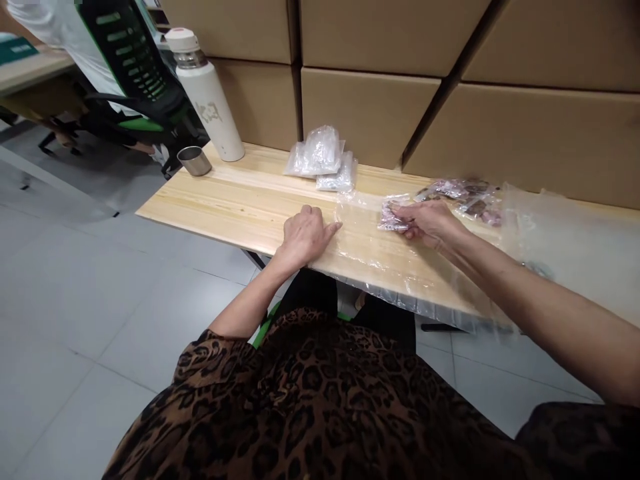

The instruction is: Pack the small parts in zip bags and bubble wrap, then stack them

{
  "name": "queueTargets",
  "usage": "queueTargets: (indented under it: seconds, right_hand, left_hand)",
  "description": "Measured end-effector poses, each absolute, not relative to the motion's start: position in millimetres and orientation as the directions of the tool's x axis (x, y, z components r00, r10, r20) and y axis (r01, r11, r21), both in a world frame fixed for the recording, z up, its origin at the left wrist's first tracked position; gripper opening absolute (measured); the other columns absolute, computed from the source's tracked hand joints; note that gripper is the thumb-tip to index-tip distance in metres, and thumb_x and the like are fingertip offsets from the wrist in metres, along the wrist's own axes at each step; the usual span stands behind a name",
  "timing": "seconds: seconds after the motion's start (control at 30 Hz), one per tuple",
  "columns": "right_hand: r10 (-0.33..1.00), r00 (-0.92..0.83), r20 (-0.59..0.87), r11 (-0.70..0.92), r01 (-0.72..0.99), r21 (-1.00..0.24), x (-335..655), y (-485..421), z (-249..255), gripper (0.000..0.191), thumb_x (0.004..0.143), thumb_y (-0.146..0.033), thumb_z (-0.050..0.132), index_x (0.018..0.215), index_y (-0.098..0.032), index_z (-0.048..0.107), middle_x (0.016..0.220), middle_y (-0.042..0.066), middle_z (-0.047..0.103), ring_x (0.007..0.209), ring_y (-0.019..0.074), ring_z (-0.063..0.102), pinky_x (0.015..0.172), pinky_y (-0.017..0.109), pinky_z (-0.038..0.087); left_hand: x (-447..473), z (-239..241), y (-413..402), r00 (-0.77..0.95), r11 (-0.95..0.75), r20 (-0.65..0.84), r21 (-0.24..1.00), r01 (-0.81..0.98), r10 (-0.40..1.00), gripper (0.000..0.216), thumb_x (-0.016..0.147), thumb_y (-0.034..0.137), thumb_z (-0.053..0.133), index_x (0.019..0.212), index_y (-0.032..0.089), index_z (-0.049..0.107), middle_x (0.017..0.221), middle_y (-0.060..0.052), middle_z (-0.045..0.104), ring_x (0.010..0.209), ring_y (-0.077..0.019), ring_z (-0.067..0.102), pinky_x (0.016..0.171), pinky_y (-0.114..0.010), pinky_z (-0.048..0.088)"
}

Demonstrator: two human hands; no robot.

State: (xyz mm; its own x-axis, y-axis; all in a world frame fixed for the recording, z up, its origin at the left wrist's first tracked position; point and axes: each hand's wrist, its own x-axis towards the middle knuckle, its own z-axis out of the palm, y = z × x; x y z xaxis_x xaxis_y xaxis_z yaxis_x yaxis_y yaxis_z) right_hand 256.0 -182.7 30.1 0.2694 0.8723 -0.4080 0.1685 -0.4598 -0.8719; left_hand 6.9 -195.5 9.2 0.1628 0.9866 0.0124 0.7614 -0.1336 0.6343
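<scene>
On the wooden table, my left hand [306, 235] rests with its fingers curled under and its thumb stretched to the left edge of a sheet of clear plastic film [370, 250]. What lies beneath those fingers is hidden. My right hand [430, 223] pinches a small clear packet with pinkish contents [393, 212] above the film. Just behind that hand lies a pile of similar pink and dark packets [465, 193]. A few clear, whitish plastic bundles [320, 157] are stacked at the back of the table, beyond my left hand.
Large cardboard boxes [365, 110] form a wall behind the table [225, 207]. At the left end stand a white bottle [213, 110] and a metal cup [195, 162]. Translucent plastic sheeting [580, 233] covers the right side. A person in white [95, 60] is by a chair [130, 53].
</scene>
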Motion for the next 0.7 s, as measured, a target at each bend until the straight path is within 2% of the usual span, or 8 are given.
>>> queueTargets:
  seconds: [0.1,0.17,0.23,0.3,0.4,0.57,0.67,0.7]
  right_hand:
    - [0.864,0.26,-0.432,-0.481,0.167,-0.861,255.5,-183.8,29.2,0.026,0.095,-0.02,0.082,0.078,-0.013,0.064,0.059,0.002,0.062,0.047,0.0082,0.052,0.039,0.02,0.037]
    - [0.859,0.26,-0.442,-0.49,0.165,-0.856,255.5,-185.2,29.2,0.026,0.096,-0.021,0.08,0.078,-0.016,0.063,0.056,0.001,0.061,0.045,0.0088,0.051,0.038,0.02,0.036]
    - [0.862,0.252,-0.44,-0.485,0.159,-0.86,255.3,-186.4,29.2,0.026,0.097,-0.02,0.079,0.078,-0.017,0.062,0.057,0.001,0.061,0.045,0.0088,0.052,0.037,0.02,0.037]
    - [0.87,0.237,-0.432,-0.472,0.148,-0.869,255.2,-187.1,28.8,0.024,0.096,-0.018,0.079,0.078,-0.016,0.062,0.059,0.001,0.063,0.048,0.0089,0.054,0.039,0.019,0.04]
    - [0.876,0.23,-0.425,-0.46,0.132,-0.878,255.6,-186.4,25.5,0.023,0.095,-0.018,0.078,0.078,-0.015,0.064,0.059,0.003,0.063,0.049,0.01,0.056,0.041,0.021,0.043]
    - [0.89,0.248,-0.383,-0.413,0.079,-0.907,257.6,-183.0,15.5,0.026,0.094,-0.033,0.081,0.081,-0.016,0.067,0.054,0.002,0.06,0.048,0.0121,0.055,0.046,0.026,0.05]
    - [0.899,0.225,-0.377,-0.391,0.021,-0.92,259.1,-182.4,11.4,0.028,0.093,-0.039,0.081,0.084,-0.015,0.069,0.053,0.001,0.059,0.047,0.0118,0.055,0.05,0.028,0.054]
    - [0.898,0.223,-0.378,-0.389,0.003,-0.921,259.6,-182.3,10.5,0.028,0.092,-0.038,0.082,0.085,-0.015,0.069,0.053,0.001,0.059,0.047,0.0116,0.055,0.051,0.028,0.054]
  left_hand:
    - [13.8,9.1,-188.2,0.196,-0.138,-0.016,0.658,0.74,0.98,0.024,0.092,0.031,0.071,0.079,0.021,0.054,0.093,-0.01,0.062,0.103,-0.0313,0.06,0.108,-0.056,0.044]
    - [19.4,9.3,-185.1,0.234,-0.163,0.008,0.741,0.651,0.972,0.024,0.092,0.023,0.067,0.074,0.022,0.051,0.083,-0.005,0.059,0.091,-0.0249,0.058,0.101,-0.049,0.046]
    - [26.3,11.6,-183.3,0.27,-0.144,0.021,0.884,0.444,0.963,0.023,0.094,0.023,0.064,0.074,0.022,0.051,0.077,-0.002,0.056,0.08,-0.0186,0.052,0.092,-0.041,0.047]
    - [35.5,16.7,-183.0,0.334,-0.026,-0.031,0.986,0.165,0.942,0.025,0.095,0.026,0.065,0.075,0.022,0.051,0.075,0.001,0.052,0.072,-0.0142,0.047,0.084,-0.034,0.046]
    - [53.3,25.8,-183.9,0.458,0.223,-0.152,0.969,-0.105,0.876,0.024,0.094,0.024,0.068,0.075,0.02,0.053,0.077,0.001,0.055,0.072,-0.012,0.05,0.083,-0.031,0.046]
    - [82.1,25.5,-178.3,0.45,0.32,-0.214,0.931,-0.174,0.867,0.027,0.102,0.04,0.066,0.087,0.018,0.063,0.101,-0.006,0.071,0.095,-0.0183,0.067,0.096,-0.037,0.05]
    - [96.7,16.8,-169.0,0.291,0.331,-0.272,0.926,-0.179,0.917,0.004,0.1,0.017,0.066,0.102,0.015,0.064,0.092,-0.004,0.069,0.085,-0.0149,0.068,0.096,-0.035,0.052]
    - [101.1,14.4,-165.5,0.245,0.342,-0.295,0.923,-0.177,0.924,0.013,0.098,0.009,0.067,0.109,0.014,0.063,0.085,-0.002,0.067,0.08,-0.0138,0.067,0.094,-0.034,0.053]
